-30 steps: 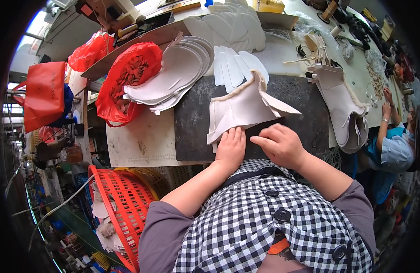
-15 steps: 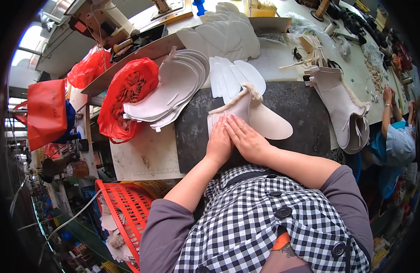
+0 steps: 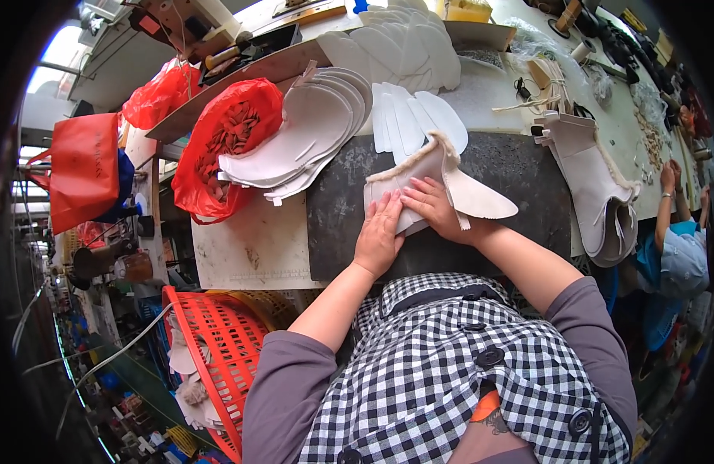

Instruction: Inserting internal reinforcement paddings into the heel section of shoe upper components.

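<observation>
In front of me lies an off-white boot upper [image 3: 409, 179] with a fluffy fleece edge, resting on a dark slab [image 3: 338, 232]. My left hand [image 3: 380, 236] is flat on its lower left part, fingers stretched out. Also pressing on the piece, my right hand [image 3: 436, 207] has its fingers spread, their tips close to the left hand's. A pointed flap [image 3: 481, 195] of the upper stands out to the right, over the back of my right hand and hiding part of it. Just beyond the upper, several white tongue-shaped pieces [image 3: 442, 116] overlap.
Stacked curved off-white pieces [image 3: 314, 116] lie left of the slab, beside a red bag [image 3: 233, 139] of small reddish bits. A stack of boot uppers [image 3: 585, 170] hangs over the right edge. A red basket [image 3: 218, 332] stands below left. Another person's hand [image 3: 670, 176] is at far right.
My hands, pressed side by side before, have come apart a little. The right hand has moved up with its fingers spread, and the flap now lies over it. The view has shifted slightly.
</observation>
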A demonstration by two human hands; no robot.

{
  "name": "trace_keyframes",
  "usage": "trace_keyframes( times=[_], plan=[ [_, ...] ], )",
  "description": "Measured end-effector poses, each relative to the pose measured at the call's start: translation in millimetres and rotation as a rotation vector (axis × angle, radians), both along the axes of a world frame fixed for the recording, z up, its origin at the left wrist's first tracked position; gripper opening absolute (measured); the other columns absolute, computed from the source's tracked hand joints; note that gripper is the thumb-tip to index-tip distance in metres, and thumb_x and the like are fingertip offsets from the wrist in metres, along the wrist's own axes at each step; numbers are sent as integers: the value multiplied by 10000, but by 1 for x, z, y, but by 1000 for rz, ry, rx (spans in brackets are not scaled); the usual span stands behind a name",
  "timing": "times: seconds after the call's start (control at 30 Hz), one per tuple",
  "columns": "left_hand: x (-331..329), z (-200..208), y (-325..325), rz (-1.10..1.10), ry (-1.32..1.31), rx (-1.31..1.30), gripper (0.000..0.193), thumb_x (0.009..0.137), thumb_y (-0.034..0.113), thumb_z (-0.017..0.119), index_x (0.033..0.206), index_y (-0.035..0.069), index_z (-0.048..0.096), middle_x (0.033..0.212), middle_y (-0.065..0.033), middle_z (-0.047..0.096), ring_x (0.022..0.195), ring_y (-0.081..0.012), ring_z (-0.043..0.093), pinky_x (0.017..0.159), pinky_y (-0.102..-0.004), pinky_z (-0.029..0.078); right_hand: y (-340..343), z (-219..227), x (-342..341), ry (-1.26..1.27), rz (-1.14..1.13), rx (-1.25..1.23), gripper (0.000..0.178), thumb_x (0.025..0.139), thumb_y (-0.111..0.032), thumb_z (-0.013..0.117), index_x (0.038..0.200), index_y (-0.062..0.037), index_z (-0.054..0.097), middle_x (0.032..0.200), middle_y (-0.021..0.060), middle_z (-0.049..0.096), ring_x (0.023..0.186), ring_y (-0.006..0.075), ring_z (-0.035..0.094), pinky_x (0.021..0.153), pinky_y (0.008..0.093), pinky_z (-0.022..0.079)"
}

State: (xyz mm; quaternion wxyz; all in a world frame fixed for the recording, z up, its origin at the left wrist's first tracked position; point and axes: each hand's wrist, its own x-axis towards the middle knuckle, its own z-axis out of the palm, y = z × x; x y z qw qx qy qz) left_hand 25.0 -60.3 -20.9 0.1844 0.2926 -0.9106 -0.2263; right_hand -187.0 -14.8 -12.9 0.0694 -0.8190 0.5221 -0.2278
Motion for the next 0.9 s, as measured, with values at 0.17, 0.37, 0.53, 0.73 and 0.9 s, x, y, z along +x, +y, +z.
trace_keyframes(
  times=[0.17,0.37,0.53,0.73,0.9],
  plan=[
    [12,3,-7,-170,-202,-48,655,868,181,581,1475,156,336,1554,-65,278,1438,-261,248,1176,-454,166,4,0,-25,-109,253,177,385,917,-180,542,1301,-201,567,1448,112,445,1384,320,349,1166,496,218],
    [27,15,6,-275,-388,-171,581,961,341,461,1496,177,306,1579,-21,225,1469,-217,156,1189,-436,81,19,14,-38,66,276,276,416,929,-262,549,1343,-297,530,1539,38,316,1438,295,239,1173,521,149],
    [52,17,40,-243,-471,-175,582,968,371,429,1497,164,303,1581,-1,219,1472,-198,143,1191,-418,78,32,13,-36,245,237,250,495,955,-420,451,1438,-323,407,1576,25,232,1462,266,178,1175,527,29],
    [28,32,44,-202,-460,-112,533,882,217,541,1388,83,440,1452,-121,408,1328,-259,424,1103,-428,325,79,4,-21,182,132,294,663,954,-528,362,1480,-126,327,1577,97,210,1467,232,161,1188,451,29],
    [-63,4,22,-270,149,122,539,871,148,531,1394,74,421,1423,-131,436,1286,-254,470,1028,-375,399,80,3,-24,-319,161,283,438,793,17,591,1219,-88,594,1320,118,550,1356,297,388,1160,467,229]
  ],
)
